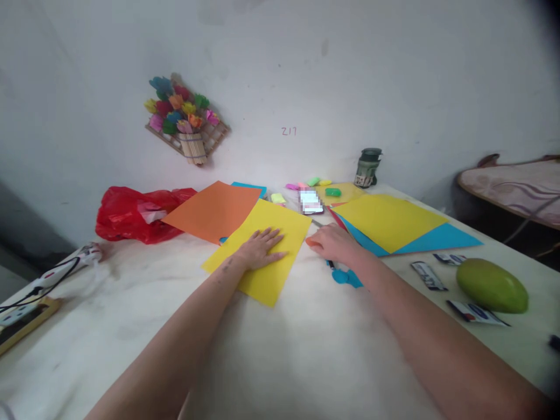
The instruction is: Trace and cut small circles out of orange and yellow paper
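Observation:
My left hand (260, 249) lies flat with fingers spread on a sheet of yellow paper (280, 224), pressing it against the table. Just right of that sheet, my right hand (332, 240) is closed around what looks like a pair of scissors (312, 241). An orange handle part and a grey blade show beside the fingers; the rest is hidden by the hand. Blue cut paper pieces (343, 276) lie under and beside my right wrist. An orange sheet (216, 210) is partly beneath the yellow one on the left.
Stacked yellow (389, 219) and blue sheets (446, 238) lie right. Behind are a phone (310, 201), clay-like coloured pieces (314, 181) and a green bottle (368, 168). A red plastic bag (126, 216) and power strip (21, 315) are left; a green mango-like fruit (492, 286) and small packets (429, 275) right.

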A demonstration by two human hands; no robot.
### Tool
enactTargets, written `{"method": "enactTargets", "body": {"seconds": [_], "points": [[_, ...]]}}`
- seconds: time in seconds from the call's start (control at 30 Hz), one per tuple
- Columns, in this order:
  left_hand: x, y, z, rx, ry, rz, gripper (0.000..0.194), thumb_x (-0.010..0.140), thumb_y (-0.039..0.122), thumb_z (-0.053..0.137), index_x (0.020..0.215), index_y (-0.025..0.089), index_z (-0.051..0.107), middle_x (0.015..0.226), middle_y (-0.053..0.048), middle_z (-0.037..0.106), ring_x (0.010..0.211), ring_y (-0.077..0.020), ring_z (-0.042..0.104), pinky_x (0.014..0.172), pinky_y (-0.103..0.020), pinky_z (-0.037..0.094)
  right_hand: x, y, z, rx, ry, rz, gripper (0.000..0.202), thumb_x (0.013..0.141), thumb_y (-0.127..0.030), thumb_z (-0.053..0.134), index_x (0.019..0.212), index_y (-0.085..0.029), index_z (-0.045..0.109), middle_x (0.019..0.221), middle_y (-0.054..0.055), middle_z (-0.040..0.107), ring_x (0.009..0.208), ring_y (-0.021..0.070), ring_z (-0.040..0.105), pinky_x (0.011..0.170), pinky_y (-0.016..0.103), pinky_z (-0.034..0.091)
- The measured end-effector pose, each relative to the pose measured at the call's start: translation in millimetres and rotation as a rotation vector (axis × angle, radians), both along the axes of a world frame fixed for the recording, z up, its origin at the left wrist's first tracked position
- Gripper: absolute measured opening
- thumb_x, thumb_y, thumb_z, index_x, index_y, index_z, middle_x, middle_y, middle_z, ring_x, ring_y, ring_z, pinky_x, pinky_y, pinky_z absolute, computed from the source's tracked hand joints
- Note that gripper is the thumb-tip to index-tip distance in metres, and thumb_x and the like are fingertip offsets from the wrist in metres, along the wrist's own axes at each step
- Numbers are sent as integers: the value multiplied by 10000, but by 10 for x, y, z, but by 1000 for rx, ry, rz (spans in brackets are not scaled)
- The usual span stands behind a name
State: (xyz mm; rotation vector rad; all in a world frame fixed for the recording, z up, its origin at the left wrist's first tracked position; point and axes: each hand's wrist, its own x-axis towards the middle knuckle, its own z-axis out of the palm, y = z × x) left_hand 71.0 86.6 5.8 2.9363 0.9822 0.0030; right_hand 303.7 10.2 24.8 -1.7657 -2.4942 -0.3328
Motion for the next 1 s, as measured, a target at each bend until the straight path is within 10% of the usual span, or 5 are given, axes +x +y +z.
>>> {"method": "enactTargets", "body": {"seconds": [0.27,0.5,0.8,1.0], "points": [[69,-12,102,308,-49,-4,624,851,565,213,1275,170,445,1381,-68,360,1303,-215,239,1082,-373,107,-93,93,-147,65,-202,5,241,778,-77,426,762,-162,652,651,82,665,616,201,582,684,345,301],[-304,-494,280,78,41,58,711,778,680,234,1310,235,392,1421,-36,283,1328,-236,159,1075,-437,88,-160,-21,-43,371,13,-33,335,868,-223,377,686,-137,646,679,91,654,648,176,551,622,304,286],[-587,-550,115,-157,87,113,929,667,756,347,1406,258,85,1472,-35,-6,1340,-256,-29,1060,-461,26,-792,-377,-142,402,48,561,287,890,-199,378,771,-190,638,549,0,553,527,101,445,507,275,205],[-629,-550,202,-292,61,102,839,712,707,357,1398,294,107,1464,8,-36,1334,-242,-79,1061,-462,-13,-779,-390,-224,299,-12,640,261,883,-178,374,739,-189,592,651,18,552,608,115,450,514,274,215]]}}
